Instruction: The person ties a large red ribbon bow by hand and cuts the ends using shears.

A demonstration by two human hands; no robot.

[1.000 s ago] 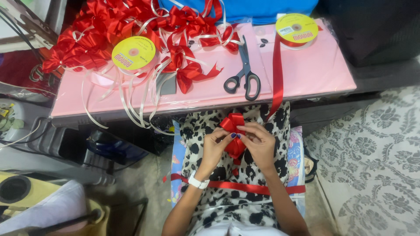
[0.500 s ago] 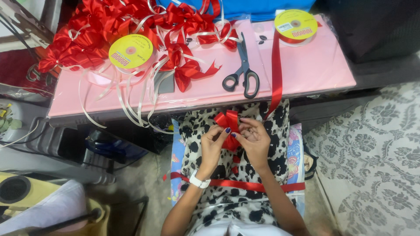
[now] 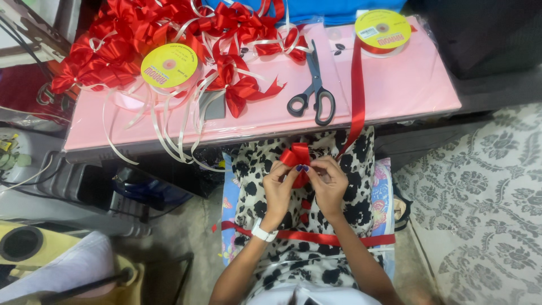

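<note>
**Both hands pinch a red bow**

The left hand and right hand clamp their fingertips on a small red satin ribbon bow (over the lap). Beyond the fingers: black-handled scissors, two round yellow-labelled ribbon spools.

Red bow between both hands. Black-and-white cow-spot cloth underneath, crossed by a red ribbon strip. White watch on the wrist at 7 o'clock of the bow. Pink board at 12 o'clock, with black scissors, two yellow spools, a red heap of bows at 10 o'clock. Grey floral-patterned floor at 3 o'clock.
</note>
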